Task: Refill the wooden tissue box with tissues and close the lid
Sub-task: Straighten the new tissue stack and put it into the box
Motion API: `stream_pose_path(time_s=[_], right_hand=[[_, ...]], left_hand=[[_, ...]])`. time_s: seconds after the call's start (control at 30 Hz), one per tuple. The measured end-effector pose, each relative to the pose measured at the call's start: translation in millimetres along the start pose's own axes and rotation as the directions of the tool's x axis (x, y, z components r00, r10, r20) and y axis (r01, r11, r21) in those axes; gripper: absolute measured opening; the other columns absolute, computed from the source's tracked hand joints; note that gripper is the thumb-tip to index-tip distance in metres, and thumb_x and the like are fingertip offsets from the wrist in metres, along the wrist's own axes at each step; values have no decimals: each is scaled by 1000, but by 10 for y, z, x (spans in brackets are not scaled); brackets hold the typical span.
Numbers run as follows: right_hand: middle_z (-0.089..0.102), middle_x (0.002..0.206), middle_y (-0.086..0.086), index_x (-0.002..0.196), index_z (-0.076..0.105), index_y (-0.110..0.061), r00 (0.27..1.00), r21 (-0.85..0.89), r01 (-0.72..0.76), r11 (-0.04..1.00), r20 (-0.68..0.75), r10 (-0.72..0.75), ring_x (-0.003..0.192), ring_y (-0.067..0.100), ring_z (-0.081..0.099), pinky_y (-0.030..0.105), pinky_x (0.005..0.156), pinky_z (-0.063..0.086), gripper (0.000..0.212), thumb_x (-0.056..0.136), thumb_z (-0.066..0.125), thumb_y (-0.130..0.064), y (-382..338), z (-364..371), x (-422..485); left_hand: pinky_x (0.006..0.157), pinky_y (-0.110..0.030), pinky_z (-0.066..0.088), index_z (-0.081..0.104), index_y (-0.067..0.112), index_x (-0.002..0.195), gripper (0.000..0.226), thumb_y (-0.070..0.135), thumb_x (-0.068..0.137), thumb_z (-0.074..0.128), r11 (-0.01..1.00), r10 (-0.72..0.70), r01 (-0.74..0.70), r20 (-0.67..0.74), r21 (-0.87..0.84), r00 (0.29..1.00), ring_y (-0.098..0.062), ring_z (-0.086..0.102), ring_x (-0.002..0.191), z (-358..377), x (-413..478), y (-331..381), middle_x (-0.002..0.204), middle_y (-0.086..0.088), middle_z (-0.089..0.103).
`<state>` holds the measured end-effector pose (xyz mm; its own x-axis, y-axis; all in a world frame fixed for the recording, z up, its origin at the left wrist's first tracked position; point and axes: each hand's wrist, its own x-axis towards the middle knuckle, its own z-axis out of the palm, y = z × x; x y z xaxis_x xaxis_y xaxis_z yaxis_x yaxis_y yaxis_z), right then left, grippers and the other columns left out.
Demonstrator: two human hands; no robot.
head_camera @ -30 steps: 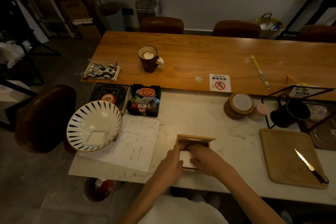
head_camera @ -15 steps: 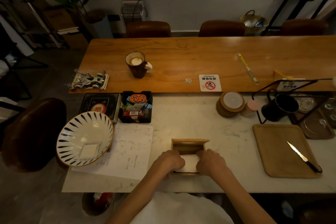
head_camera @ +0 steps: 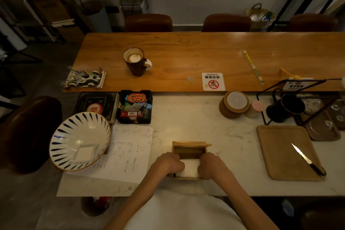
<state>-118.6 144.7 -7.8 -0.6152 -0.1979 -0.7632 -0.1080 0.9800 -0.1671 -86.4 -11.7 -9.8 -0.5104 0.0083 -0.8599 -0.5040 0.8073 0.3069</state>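
Note:
The wooden tissue box (head_camera: pixel 190 150) stands on the white marble counter near its front edge, its lid (head_camera: pixel 192 143) tilted up at the far side. A white stack of tissues (head_camera: pixel 190 169) lies inside the box. My left hand (head_camera: pixel 168 163) presses on the stack's left edge, fingers curled down into the box. My right hand (head_camera: pixel 211 164) does the same on the right edge. More folded white tissue (head_camera: pixel 85 153) lies in the striped bowl (head_camera: pixel 65 136) to the left.
A written paper sheet (head_camera: pixel 128 151) lies left of the box. A wooden tray (head_camera: pixel 280 155) with a knife (head_camera: pixel 306 158) sits to the right. A stack of coasters (head_camera: pixel 234 103), a black tray of small items (head_camera: pixel 134 106) and a coffee mug (head_camera: pixel 135 61) stand farther back.
Both hands have shifted from the middle of the tissue stack to its left and right edges. The view has moved slightly; the box stays in place.

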Motion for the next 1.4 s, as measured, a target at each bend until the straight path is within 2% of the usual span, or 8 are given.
stream_pose_path(time_s=[0.37, 0.57, 0.83, 0.97, 1.1, 1.2, 1.3, 1.4], right_hand=[[48, 127, 12, 121, 59, -9, 999, 31, 27, 999, -39, -26, 111, 27, 57, 31, 91, 47, 35, 90, 44, -16, 26, 87, 0], [50, 124, 11, 142, 40, -22, 991, 91, 120, 989, -68, -114, 106, 29, 58, 34, 89, 49, 51, 91, 42, -18, 121, 98, -90], [51, 129, 8, 151, 17, -31, 968, 44, 212, 976, -145, -203, 107, 27, 59, 38, 88, 52, 66, 96, 51, -38, 254, 207, -247], [22, 159, 7, 152, 11, -39, 942, 59, 248, 967, -247, -227, 126, 26, 51, 36, 97, 47, 65, 98, 46, -44, 345, 270, -373], [-7, 164, 3, 151, 6, -46, 944, 19, 256, 967, -221, -245, 142, 26, 30, 39, 108, 39, 60, 98, 31, -58, 386, 414, -445], [-17, 162, 4, 151, -1, -46, 950, 55, 245, 968, -211, -228, 149, 27, 13, 41, 113, 33, 62, 97, 24, -60, 405, 491, -435], [-25, 160, 3, 151, -8, -46, 934, 11, 282, 959, -232, -272, 150, 29, -2, 46, 116, 29, 73, 84, -1, -76, 482, 593, -387], [-14, 163, 0, 151, 3, -46, 916, 240, 362, 901, -271, -296, 150, 25, -8, 47, 121, 14, 73, 85, 4, -76, 534, 550, -366]], left_hand=[[74, -28, 45, 62, 8, 114, 34, 20, 86, 46, 998, -13, 16, -54, 59, 998, -23, 61, 96, 78, -15, 30, 99, -6, 59], [91, -37, 49, 32, 28, 147, 62, 26, 87, 48, 997, 65, -65, -18, 49, 998, -29, 58, 112, 103, -165, -20, 131, -10, 57], [83, -36, 49, 20, 32, 151, 56, 28, 100, 44, 968, 206, -147, -302, 206, 931, -26, 62, 101, 374, -360, -95, 120, -10, 61], [87, -37, 50, 21, 32, 151, 54, 27, 102, 43, 962, 245, -150, -479, 229, 843, -26, 59, 108, 438, -472, -123, 131, -11, 53], [105, -42, 41, 20, 35, 151, 52, 33, 103, 40, 971, 222, -157, -427, 181, 877, -29, 41, 135, 514, -461, -172, 157, -11, 25], [114, -50, 32, 6, 40, 153, 59, 37, 103, 37, 975, 201, -148, -376, 166, 904, -31, 19, 148, 593, -431, -225, 163, -10, 5], [119, -56, 19, -8, 47, 150, 64, 43, 103, 34, 980, 192, -159, -331, 123, 924, -31, -1, 151, 627, -403, -237, 164, -5, -11], [120, -58, 6, -13, 55, 146, 68, 51, 100, 37, 981, 193, -188, -193, 42, 962, -30, -17, 149, 519, -457, -277, 162, 0, -22]])
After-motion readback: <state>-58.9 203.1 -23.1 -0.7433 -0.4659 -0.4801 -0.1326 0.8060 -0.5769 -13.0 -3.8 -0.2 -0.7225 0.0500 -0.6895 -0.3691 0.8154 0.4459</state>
